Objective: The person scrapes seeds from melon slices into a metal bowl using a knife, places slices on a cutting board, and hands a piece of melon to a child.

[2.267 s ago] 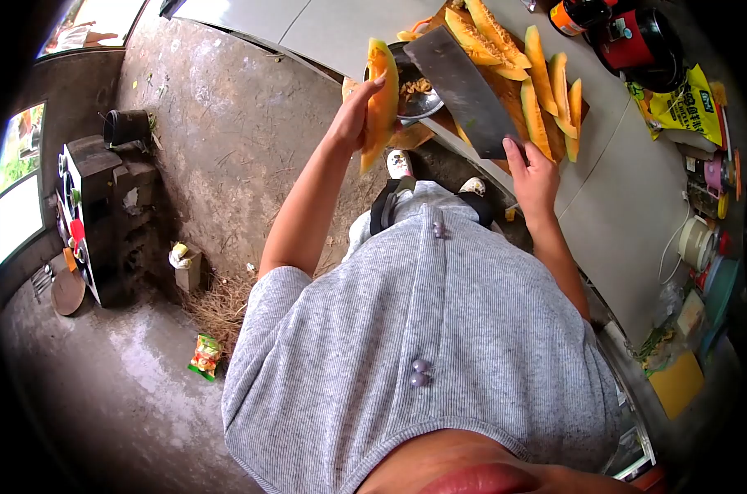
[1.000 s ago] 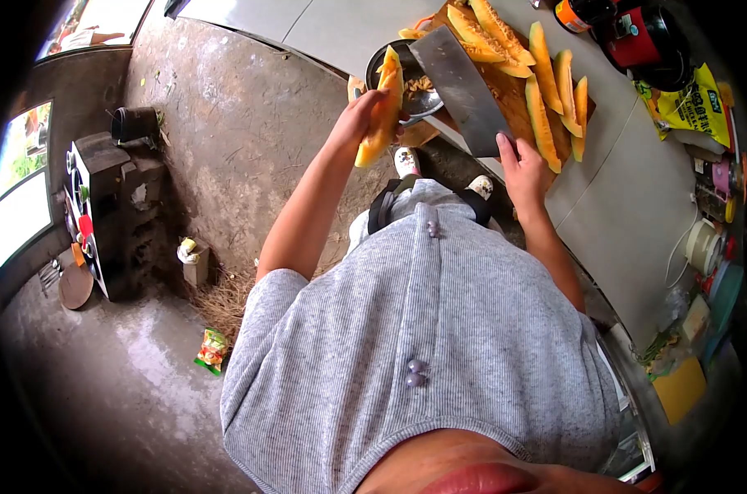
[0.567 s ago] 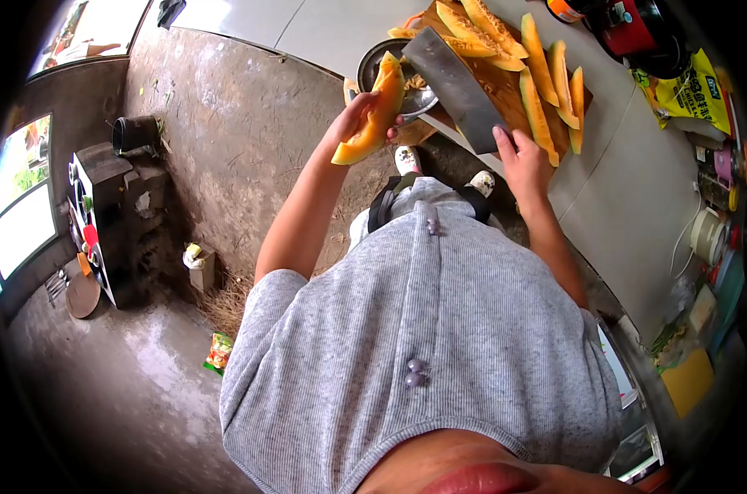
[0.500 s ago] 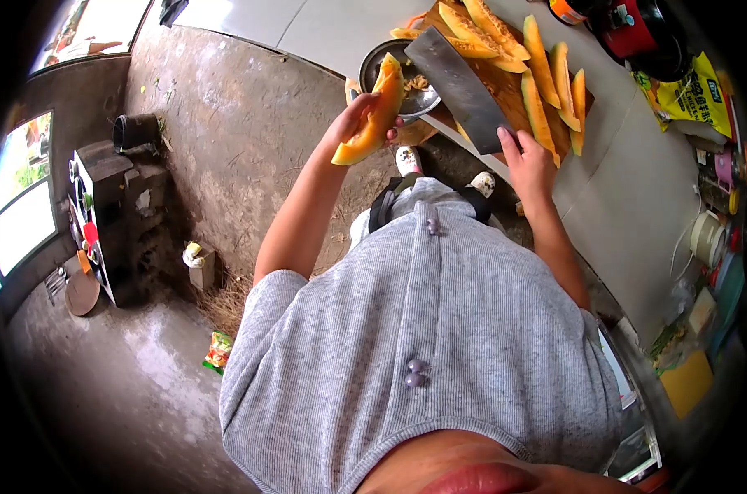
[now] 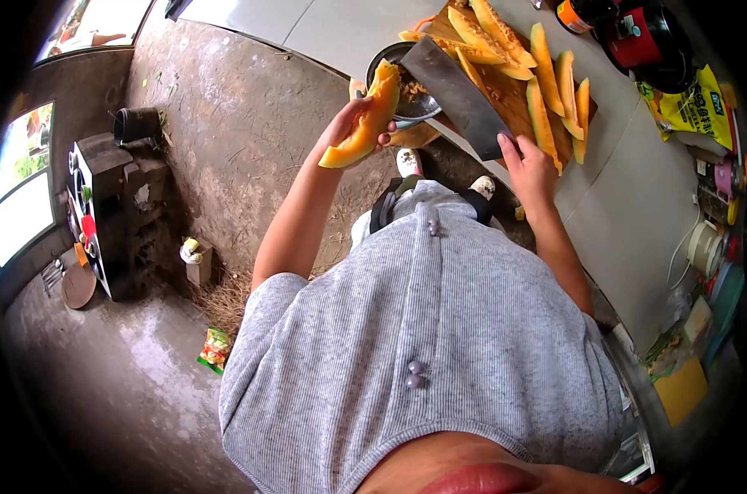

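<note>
My left hand (image 5: 347, 132) is closed around a curved orange melon wedge (image 5: 369, 119), held upright beside a metal bowl (image 5: 379, 59). In the bowl lies seedy melon pulp (image 5: 410, 89). A wide, dark cleaver (image 5: 460, 99) is gripped by its handle end in my right hand (image 5: 532, 171), its blade slanting across the bowl's edge and the near side of a wooden cutting board (image 5: 515, 103). Several melon slices (image 5: 546, 70) rest on that board, some with seeds still on them. My right fingers cover the cleaver's handle.
The board lies on a grey tiled counter (image 5: 612, 198). Toward its far right are a black-and-red pot (image 5: 641, 45), an orange-labelled jar (image 5: 575, 15) and a yellow packet (image 5: 693, 107). A white appliance with a cord (image 5: 704, 247) stands farther along. A snack bag (image 5: 215, 349) lies on the floor.
The melon wedge in my left hand has shifted slightly left and turned, showing more of its inner side. My right hand keeps the cleaver in nearly the same place.
</note>
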Action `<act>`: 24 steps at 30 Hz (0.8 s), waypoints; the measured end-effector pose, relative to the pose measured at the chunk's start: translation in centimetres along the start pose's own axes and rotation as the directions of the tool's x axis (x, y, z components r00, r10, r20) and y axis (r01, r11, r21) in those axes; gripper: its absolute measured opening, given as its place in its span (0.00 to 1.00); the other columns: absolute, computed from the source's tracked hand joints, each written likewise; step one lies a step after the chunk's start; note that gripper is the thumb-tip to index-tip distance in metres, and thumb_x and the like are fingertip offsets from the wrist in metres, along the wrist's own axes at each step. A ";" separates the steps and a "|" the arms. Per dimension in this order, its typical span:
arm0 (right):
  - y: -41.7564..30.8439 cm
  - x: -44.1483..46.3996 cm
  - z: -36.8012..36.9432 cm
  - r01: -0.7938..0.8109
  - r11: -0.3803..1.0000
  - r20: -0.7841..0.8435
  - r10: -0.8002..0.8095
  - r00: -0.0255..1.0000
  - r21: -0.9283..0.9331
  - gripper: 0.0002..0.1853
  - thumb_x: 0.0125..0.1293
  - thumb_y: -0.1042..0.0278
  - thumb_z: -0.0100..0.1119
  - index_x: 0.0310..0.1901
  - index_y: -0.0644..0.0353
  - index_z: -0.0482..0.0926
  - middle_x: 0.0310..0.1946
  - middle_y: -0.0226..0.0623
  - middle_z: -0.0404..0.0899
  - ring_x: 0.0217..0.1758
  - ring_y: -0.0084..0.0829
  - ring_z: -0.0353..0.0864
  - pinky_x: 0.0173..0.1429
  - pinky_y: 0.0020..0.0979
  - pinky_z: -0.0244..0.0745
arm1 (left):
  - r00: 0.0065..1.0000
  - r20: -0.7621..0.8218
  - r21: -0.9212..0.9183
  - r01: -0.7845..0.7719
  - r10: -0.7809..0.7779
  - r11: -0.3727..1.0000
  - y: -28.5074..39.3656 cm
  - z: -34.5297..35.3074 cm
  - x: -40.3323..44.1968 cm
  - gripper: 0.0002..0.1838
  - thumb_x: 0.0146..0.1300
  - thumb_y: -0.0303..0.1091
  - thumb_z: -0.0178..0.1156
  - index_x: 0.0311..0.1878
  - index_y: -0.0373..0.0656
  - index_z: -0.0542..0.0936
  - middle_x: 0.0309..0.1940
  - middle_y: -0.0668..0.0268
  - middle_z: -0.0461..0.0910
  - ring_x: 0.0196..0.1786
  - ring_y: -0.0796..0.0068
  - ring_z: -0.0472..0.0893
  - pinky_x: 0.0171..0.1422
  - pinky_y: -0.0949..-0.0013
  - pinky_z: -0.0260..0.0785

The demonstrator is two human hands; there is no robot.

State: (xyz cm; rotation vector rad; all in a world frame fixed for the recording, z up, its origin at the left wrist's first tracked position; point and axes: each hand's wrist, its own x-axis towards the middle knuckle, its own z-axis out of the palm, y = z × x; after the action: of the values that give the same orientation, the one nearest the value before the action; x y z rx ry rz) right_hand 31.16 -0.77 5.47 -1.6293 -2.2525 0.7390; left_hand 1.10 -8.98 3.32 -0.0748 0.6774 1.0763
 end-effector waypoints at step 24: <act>-1.6 0.1 -0.3 0.022 0.997 -0.016 -0.020 1.000 0.072 0.21 0.62 0.47 0.55 0.24 0.59 0.75 0.16 0.46 0.73 0.21 0.48 0.74 0.25 0.41 0.65 | 1.000 0.016 0.054 0.006 -0.007 0.999 0.3 0.1 0.1 0.23 0.66 0.46 0.44 0.53 0.36 0.65 0.33 0.54 0.75 0.26 0.69 0.77 0.26 0.73 0.77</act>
State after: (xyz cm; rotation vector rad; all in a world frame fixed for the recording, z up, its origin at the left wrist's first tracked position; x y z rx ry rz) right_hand 29.97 -1.03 6.60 -1.5705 -2.2022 0.7908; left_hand 0.97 -8.75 3.45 -0.0220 0.6909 1.0510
